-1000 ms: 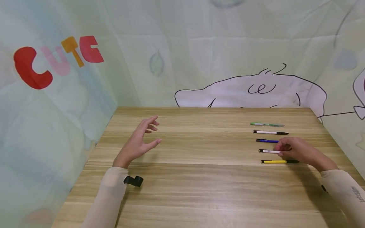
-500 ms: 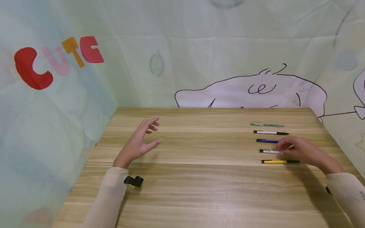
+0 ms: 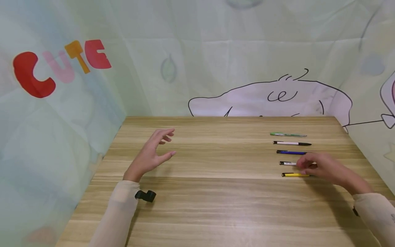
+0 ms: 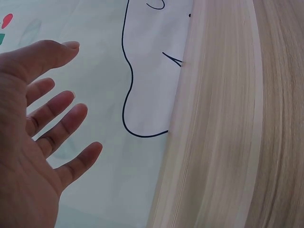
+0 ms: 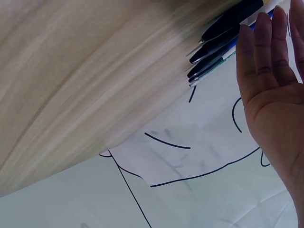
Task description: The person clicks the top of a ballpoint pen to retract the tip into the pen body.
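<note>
Several pens lie in a row, roughly parallel, on the right of the table. From back to front they are a green pen [image 3: 288, 134], a white pen with a black grip [image 3: 290, 143], a blue pen [image 3: 290, 152], another white pen [image 3: 287, 163] and a yellow pen [image 3: 294, 175]. My right hand [image 3: 327, 169] hovers over the right ends of the nearer white and yellow pens, hiding them. In the right wrist view its fingers [image 5: 262, 52] look fairly straight, with no pen visibly gripped. My left hand [image 3: 149, 154] is raised over the left side, fingers spread, holding nothing.
The wood-grain table [image 3: 210, 206] meets a printed cloth backdrop [image 3: 203, 68] at its back and left edges. A small black device [image 3: 145, 196] is strapped at my left wrist. Light sleeves [image 3: 115, 209] cover both forearms.
My right hand has shifted slightly toward the front, now covering the yellow pen's black end and uncovering more of the blue pen. My left hand has hardly moved.
</note>
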`<state>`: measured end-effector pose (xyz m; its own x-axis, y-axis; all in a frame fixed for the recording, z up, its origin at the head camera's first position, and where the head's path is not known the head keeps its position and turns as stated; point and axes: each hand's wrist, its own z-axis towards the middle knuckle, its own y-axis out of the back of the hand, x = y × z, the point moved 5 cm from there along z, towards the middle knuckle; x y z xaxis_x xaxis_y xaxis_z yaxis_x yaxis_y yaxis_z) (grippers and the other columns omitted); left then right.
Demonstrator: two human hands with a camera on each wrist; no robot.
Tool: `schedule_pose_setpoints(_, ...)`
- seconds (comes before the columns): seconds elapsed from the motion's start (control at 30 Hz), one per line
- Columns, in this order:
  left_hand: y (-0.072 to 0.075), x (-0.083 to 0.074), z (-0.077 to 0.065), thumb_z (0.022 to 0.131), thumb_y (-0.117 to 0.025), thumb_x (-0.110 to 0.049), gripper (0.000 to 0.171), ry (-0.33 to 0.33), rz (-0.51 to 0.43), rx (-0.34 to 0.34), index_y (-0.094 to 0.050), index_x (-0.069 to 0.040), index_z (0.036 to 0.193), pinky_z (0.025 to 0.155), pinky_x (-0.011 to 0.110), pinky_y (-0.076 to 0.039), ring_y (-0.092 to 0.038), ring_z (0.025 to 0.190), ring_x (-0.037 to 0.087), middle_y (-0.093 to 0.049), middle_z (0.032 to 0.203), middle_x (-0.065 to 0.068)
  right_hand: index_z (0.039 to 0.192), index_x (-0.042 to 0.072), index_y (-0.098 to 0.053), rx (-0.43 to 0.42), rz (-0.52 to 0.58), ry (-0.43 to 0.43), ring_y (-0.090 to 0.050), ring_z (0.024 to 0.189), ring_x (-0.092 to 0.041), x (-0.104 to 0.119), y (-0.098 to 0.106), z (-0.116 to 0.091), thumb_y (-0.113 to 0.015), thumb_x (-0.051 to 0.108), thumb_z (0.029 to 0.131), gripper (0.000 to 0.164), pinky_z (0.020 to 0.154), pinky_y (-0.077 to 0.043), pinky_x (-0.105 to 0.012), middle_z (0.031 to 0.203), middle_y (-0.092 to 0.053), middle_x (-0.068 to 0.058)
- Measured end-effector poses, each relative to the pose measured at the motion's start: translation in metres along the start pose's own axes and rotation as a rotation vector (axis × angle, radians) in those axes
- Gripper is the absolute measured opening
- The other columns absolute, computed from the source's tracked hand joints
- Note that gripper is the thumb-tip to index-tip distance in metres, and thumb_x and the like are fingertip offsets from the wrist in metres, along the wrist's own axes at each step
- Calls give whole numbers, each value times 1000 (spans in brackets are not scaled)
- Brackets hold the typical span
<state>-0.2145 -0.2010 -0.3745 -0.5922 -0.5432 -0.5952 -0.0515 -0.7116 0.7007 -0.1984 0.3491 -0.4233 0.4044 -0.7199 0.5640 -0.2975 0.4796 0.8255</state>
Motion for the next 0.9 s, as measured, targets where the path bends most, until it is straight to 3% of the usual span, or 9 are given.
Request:
schedule_pose_setpoints(0.13,0,0,0,89,-79,-12,80,2,-2,0,-38,-24,156,101,51,-48,-55,119,22,-51,140,12,101,15,-72,20,26,15,-62,86,1,0,-3,-2,-81,12,85,19,74,-56,-20,98,-71,7)
schedule_pose_setpoints(0.43,-2,-1,2,90,-79,-12,78,1,-2,9,-39,-21,156,101,52,-48,-55,119,24,-51,140,12,99,15,-72,-25,60,169,-68,87,0,2,-8,-8,-82,6,83,20,73,-56,-17,97,-75,4)
schedule_pose_setpoints(0.73,-5,-3,5,89,-79,-12,75,-17,-6,6,-41,-19,154,100,52,-49,-56,118,25,-52,138,8,98,16,-71,-78,17,156,-63,83,4,-1,-13,-13,-84,5,81,24,70,-53,-17,93,-69,16)
schedule_pose_setpoints(0.9,-7,-3,6,89,-79,-13,73,-18,-17,10,-43,-18,153,101,52,-49,-56,118,25,-53,138,9,97,17,-70,-70,13,133,-60,81,3,-1,-15,-14,-83,4,81,24,68,-52,-19,91,-66,17)
